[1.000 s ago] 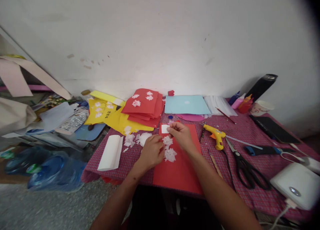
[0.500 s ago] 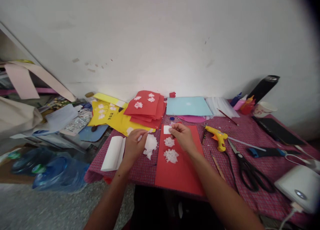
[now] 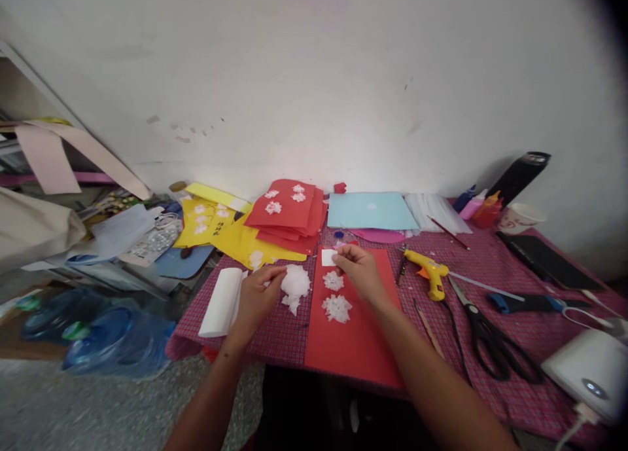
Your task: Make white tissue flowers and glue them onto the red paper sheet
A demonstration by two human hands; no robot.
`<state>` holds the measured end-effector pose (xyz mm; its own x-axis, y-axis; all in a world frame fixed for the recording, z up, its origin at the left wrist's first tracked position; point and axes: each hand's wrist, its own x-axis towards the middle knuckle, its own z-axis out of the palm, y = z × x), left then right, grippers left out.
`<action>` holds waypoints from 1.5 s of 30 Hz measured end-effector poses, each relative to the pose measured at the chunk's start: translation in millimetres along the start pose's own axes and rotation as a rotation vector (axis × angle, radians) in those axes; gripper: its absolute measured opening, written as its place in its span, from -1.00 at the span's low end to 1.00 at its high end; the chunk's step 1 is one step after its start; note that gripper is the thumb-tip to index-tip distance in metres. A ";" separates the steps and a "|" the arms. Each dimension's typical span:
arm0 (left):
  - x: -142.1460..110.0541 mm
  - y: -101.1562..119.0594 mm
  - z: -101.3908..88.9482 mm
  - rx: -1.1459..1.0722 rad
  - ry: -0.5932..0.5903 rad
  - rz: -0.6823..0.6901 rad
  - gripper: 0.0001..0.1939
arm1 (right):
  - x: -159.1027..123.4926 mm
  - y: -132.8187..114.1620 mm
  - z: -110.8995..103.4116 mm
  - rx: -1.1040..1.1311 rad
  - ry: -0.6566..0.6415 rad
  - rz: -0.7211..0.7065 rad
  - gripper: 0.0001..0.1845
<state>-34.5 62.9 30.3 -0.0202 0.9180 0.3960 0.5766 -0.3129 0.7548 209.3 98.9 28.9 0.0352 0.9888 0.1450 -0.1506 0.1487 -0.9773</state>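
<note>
Head view: one folded white paper [image 3: 220, 304]; left hand [image 3: 258, 297] beside thin white scraps [image 3: 296, 281], its fingers' grip unclear; one red sheet [image 3: 350, 346], two ruffled flowers [image 3: 336, 308] on it; one flat white square [image 3: 328, 258] over its top, pinched in the right hand's fingers [image 3: 341, 261]; one yellow glue gun [image 3: 432, 275]; one paper cup [image 3: 521, 218], contents hidden.

My remote feed gives me two hands [image 3: 360, 270], one white square [image 3: 327, 258], two paper flowers [image 3: 337, 308] on one red sheet [image 3: 350, 346], and four small flowers [image 3: 273, 207] on one red card [image 3: 260, 218]; I also count one glue gun [image 3: 434, 271], one pair of scissors [image 3: 473, 312], one paper cup [image 3: 521, 220].
</note>
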 end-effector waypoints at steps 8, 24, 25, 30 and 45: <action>-8.1 10.2 8.7 -0.345 0.001 -0.260 -0.86 | 0.2 2.0 1.3 0.010 -0.010 0.006 -0.75; -13.7 28.1 30.0 -0.346 -0.145 -0.180 -0.86 | -2.7 -5.5 0.8 0.003 -0.065 0.001 -0.75; -13.6 29.0 30.5 -0.361 -0.156 -0.180 -0.85 | -2.8 -5.6 0.5 0.001 -0.071 -0.003 -0.75; -19.2 29.8 26.5 -0.402 -0.321 -0.136 -0.74 | -3.2 -4.0 -0.3 -0.008 -0.090 -0.015 -0.76; -12.2 38.1 58.8 -0.677 -0.200 -0.288 -0.78 | -9.1 -0.1 -0.4 -0.150 -0.321 -0.106 -0.80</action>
<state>35.7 54.0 23.4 0.0916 0.9925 0.0807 -0.0573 -0.0757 0.9955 209.4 89.9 27.7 -0.2723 0.9251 0.2648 -0.0158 0.2708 -0.9625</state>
